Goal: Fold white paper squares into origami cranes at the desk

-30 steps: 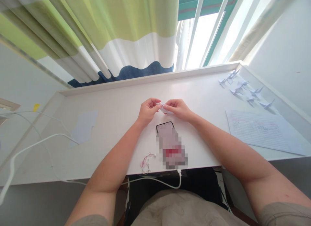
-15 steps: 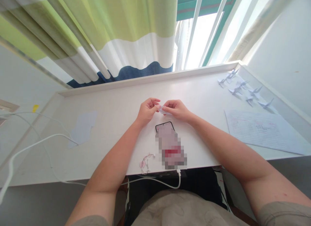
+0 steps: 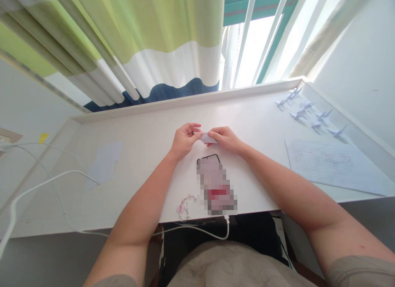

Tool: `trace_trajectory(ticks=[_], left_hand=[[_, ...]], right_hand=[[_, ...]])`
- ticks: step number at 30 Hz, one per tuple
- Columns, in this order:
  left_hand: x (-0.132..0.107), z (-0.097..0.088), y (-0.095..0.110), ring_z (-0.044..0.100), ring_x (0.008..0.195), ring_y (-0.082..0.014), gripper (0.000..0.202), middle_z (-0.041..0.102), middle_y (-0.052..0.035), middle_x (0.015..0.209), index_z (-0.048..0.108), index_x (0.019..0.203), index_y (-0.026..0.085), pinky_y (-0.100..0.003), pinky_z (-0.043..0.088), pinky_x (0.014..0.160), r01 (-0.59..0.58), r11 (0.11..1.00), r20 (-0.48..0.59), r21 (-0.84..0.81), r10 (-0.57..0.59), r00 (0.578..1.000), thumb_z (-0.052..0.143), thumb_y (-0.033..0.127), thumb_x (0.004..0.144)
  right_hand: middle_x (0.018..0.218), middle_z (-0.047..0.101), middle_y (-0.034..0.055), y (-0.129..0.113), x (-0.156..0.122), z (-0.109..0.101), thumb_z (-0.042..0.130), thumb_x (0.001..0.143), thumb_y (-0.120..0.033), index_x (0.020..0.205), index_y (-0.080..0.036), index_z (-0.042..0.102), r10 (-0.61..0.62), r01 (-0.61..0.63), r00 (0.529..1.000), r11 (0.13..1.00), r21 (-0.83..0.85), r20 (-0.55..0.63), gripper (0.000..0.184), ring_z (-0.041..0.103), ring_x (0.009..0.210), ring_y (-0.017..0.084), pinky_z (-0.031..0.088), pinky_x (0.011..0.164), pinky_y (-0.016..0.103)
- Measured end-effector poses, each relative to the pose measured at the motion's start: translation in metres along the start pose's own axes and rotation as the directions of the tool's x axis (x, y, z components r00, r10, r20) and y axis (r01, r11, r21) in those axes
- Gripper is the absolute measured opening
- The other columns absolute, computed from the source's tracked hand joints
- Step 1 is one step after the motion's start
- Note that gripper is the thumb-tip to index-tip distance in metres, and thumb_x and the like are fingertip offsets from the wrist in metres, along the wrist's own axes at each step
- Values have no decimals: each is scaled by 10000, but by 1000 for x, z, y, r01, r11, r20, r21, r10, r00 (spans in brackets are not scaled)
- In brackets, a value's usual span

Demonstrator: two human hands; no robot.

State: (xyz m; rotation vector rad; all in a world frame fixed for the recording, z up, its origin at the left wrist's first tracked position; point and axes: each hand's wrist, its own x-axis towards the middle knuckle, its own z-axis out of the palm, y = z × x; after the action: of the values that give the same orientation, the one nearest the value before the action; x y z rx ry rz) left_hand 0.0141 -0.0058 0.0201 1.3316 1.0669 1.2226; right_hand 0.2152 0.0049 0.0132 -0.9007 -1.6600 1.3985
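A small folded piece of white paper [image 3: 207,139] is held between both hands above the middle of the desk. My left hand [image 3: 185,140] pinches its left end between thumb and fingers. On the right end, my right hand [image 3: 224,138] grips it with the thumb on top and the fingers beneath. Finger parts hide some of the folds. Just below the hands lies a phone [image 3: 212,176] with its screen up and blurred out, a white cable [image 3: 227,225] plugged into its lower end.
Several folded paper cranes [image 3: 317,119] stand at the desk's back right, above a stack of written sheets [image 3: 330,165]. Blank paper pieces [image 3: 105,161] lie on the left, with a white cable [image 3: 46,178] crossing there. A bracelet-like strap [image 3: 184,207] rests near the front edge.
More of the folded paper shows between my hands now. The right thumb has shifted slightly, and the left hand has moved a little leftward. The other things stay where they were.
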Motion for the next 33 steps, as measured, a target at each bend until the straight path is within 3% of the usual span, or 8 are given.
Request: trace_trajectory(ticks=[3, 9, 13, 18, 24, 33], left_hand=[[0, -1, 1, 679, 763, -131, 338, 720, -22, 850, 723, 1039, 161, -282, 550, 766, -3, 1000, 27, 9, 3, 1000, 862, 243, 743], [-1, 3, -1, 675, 795, -146, 429, 732, -32, 897, 679, 1154, 182, -291, 541, 765, -16, 1000, 24, -16, 16, 1000, 839, 395, 818], [-1, 7, -5, 675, 812, -156, 427, 747, -56, 915, 699, 993, 172, -285, 527, 740, 27, 1000, 38, -7, -27, 999, 811, 553, 837], [-2, 9, -6, 632, 708, -142, 469, 753, -54, 822, 751, 878, 161, -301, 523, 732, 12, 1000, 27, 25, -12, 1000, 848, 609, 779], [-3, 8, -2, 625, 700, -138, 434, 746, -43, 780, 773, 849, 168, -295, 520, 723, 27, 999, 17, -34, -26, 1000, 857, 586, 771], [-4, 8, 0, 611, 662, -140, 358, 736, -36, 727, 787, 784, 173, -303, 515, 701, -3, 999, -38, 40, 4, 999, 884, 515, 739]], right_hand=[[698, 724, 43, -2, 0, -1, 606, 942, -598, 699, -166, 708, 4, -3, 1000, 1000, -22, 9, 506, 654, 683, 163, 502, 682, 293], [641, 650, 5, -2, 0, 0, 720, 857, -557, 765, -164, 738, 0, -1, 1000, 995, -104, -10, 404, 531, 607, 128, 390, 594, 277], [650, 636, 2, -1, 3, -1, 726, 833, -633, 776, -165, 741, -12, 6, 992, 999, -52, -123, 472, 497, 586, 117, 378, 564, 275], [655, 661, 17, -2, 4, 1, 804, 735, -723, 779, -168, 737, 22, -16, 993, 998, 56, -114, 560, 541, 585, 128, 442, 557, 280], [661, 701, 21, -5, 3, 1, 843, 699, -710, 788, -176, 751, 25, -8, 991, 992, 123, -135, 549, 607, 605, 139, 519, 629, 299], [703, 740, 22, -7, 3, 0, 846, 724, -493, 769, -181, 763, 47, -34, 993, 992, 123, -106, 326, 643, 637, 144, 531, 664, 293]])
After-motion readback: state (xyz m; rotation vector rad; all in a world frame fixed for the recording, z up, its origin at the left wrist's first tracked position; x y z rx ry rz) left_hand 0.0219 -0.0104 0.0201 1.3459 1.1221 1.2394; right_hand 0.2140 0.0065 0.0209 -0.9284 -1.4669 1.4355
